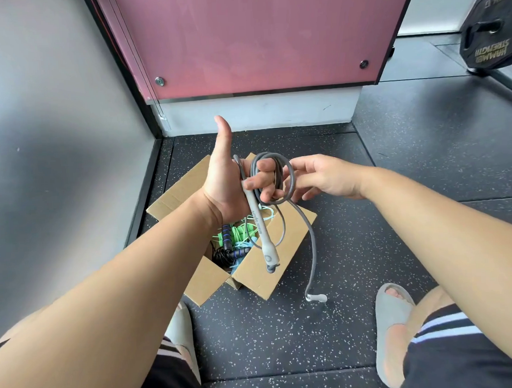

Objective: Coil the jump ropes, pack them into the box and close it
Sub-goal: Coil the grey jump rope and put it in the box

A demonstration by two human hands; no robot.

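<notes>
- Cardboard box (259, 274): stands open on the speckled dark floor (357, 321), all flaps folded outward.
- Left hand (231, 183): raised directly above the box, palm toward the camera, thumb pointing up. The 4 fingers are curled and grasp the grey jump rope (311, 244).
- Coil (291, 174): several loops of the grey rope are wound round the curled left fingers, above the far side of the box.
- Handle 1 (260, 228): clamped in the left palm, it hangs slanted downward over the box opening, and its end cap is level with the box's near right flap.
- Free end: leaves the coil and drops past the right side of the box to handle 2 (316, 297), which lies on the floor just right of the box's near corner.
- Right hand (326, 176): held above and to the right of the box, with thumb and fingertips reaching to the outer loop of the coil. It cannot be told whether they pinch the rope.
- Inside the box: a green rope (237, 234), a black rope with blue-banded handles (235, 254) and a light blue rope (268, 216).
- Pink panel (256, 38): upright beyond the box.
- Weight plate (488, 34): far right beyond the box.
- 2 grey sandals (392, 328): on the person's feet, nearer than the box.
</notes>
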